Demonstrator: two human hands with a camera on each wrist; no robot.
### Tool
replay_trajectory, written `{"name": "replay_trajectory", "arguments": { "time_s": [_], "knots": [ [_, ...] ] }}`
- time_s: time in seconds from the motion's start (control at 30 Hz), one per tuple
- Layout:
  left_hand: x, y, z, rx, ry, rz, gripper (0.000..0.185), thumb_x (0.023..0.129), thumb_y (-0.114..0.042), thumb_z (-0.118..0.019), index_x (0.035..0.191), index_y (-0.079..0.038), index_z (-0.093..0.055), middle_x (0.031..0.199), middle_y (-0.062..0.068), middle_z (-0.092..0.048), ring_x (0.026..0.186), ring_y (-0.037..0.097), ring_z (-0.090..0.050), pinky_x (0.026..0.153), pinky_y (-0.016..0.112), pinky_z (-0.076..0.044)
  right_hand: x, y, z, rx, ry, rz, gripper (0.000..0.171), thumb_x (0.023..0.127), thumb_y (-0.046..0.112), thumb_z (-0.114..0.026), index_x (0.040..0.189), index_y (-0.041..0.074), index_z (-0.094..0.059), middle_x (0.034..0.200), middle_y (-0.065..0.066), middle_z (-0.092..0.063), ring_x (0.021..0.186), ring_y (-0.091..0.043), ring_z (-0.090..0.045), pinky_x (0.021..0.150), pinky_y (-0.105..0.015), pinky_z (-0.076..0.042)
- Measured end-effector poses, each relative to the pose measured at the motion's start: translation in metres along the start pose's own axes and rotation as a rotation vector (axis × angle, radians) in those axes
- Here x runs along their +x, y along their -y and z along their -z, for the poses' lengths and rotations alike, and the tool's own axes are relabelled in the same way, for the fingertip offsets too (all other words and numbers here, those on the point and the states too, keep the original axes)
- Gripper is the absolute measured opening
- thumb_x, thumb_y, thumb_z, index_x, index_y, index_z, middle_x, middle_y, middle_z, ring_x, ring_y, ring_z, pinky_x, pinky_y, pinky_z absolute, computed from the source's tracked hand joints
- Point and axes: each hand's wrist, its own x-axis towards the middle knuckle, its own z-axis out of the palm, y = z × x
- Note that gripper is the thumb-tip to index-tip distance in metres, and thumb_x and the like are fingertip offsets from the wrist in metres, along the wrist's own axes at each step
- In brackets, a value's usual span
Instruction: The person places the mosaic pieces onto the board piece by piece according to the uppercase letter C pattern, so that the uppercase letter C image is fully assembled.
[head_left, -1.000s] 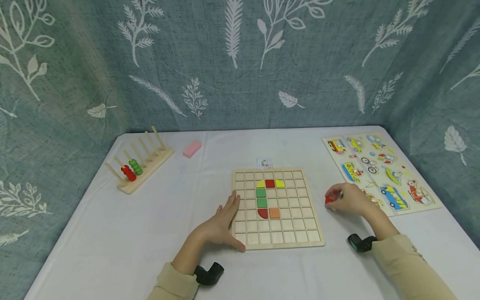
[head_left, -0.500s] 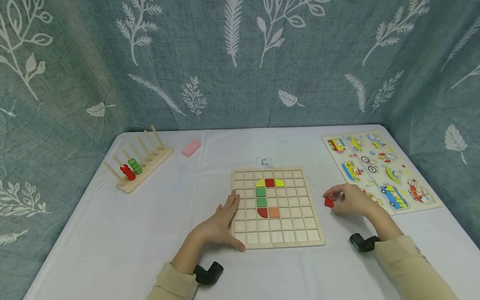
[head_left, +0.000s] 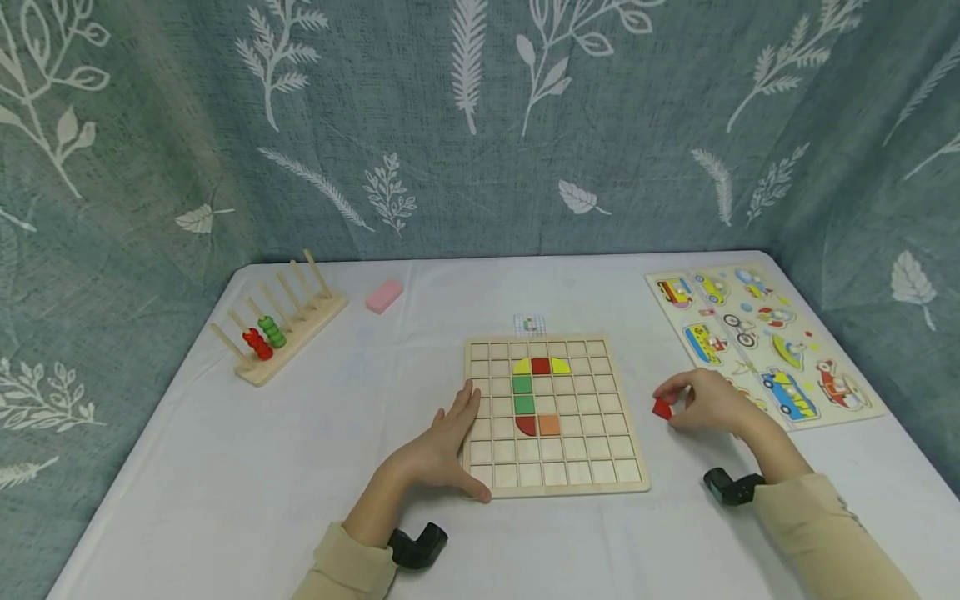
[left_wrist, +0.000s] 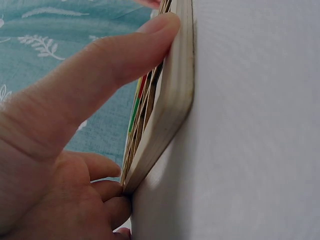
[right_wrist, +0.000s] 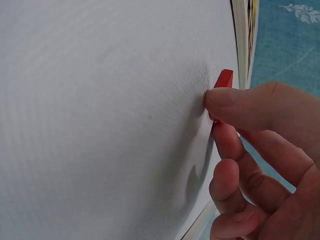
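Observation:
A wooden grid board (head_left: 577, 475) lies on the table, with red, yellow, green and orange tiles (head_left: 523, 404) set in some of its squares. My left hand (head_left: 438, 454) rests along the board's left side, fingers spread and thumb at the near corner; the left wrist view shows the thumb (left_wrist: 145, 50) on the board's edge. To the right of the board, my right hand (head_left: 708, 402) pinches a small red tile (head_left: 662, 408) just at the tabletop. The right wrist view has the thumb partly hiding this red tile (right_wrist: 225, 80), so its full shape cannot be told.
A small printed grid card (head_left: 530, 325) lies behind the board. At the back left are a wooden peg stand (head_left: 292, 342) with red and green beads and a pink block (head_left: 384, 297). A vehicle picture puzzle (head_left: 817, 350) lies at the right, partly behind my right hand.
My right hand has shifted slightly right and nearer to me. The red tile has turned between its fingers and shows more. My left hand and the board stay put.

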Motion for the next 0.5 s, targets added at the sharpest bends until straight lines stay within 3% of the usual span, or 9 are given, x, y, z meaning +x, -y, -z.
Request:
{"name": "replay_trajectory", "arguments": {
  "time_s": [0.5],
  "knots": [
    [0.0002, 0.0009, -0.0011, -0.001, -0.006, -0.001, 0.130, 0.051, -0.027, -0.090, 0.145, 0.003, -0.004, 0.152, 0.013, 0.008, 0.139, 0.024, 0.005, 0.110, 0.046, -0.002, -0.0040, -0.0005, -0.0015, -0.023, -0.062, 0.008, 0.035, 0.065, 0.007, -0.077, 0.099, 0.003, -0.067, 0.081, -0.004, -0.056, 0.061, -0.018, -0.044, 0.051, -0.028, -0.037]
  ]
}}
